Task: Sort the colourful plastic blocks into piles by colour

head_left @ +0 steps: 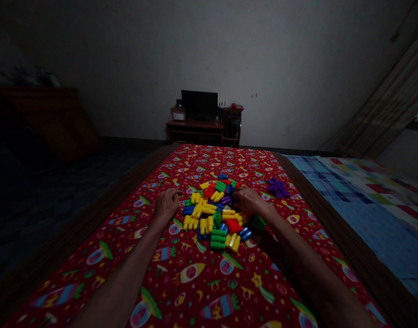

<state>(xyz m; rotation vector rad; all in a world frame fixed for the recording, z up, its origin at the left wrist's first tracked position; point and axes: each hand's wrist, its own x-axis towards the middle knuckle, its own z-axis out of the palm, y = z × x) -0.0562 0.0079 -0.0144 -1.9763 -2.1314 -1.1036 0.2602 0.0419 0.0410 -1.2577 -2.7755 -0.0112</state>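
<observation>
A heap of plastic toy building blocks (209,208) in yellow, green, blue, red and purple lies on a red patterned cloth (191,273). My left hand (167,205) rests on the cloth just left of the heap, fingers loosely bent and apart, with nothing in it. At the heap's right side, my right hand (250,200) reaches down with its fingers drawn together among the blocks. A purple block (226,200) lies beside those fingertips; what they hold, if anything, is hidden. Apart from the heap, to the right, sits a small group of purple blocks (277,187).
The cloth covers a long surface with brown side edges (332,228). Beyond its far end a desk (195,125) carries a dark monitor (200,105). On the right is a checked blue bedspread (349,205); a wooden cabinet (48,118) stands at the left.
</observation>
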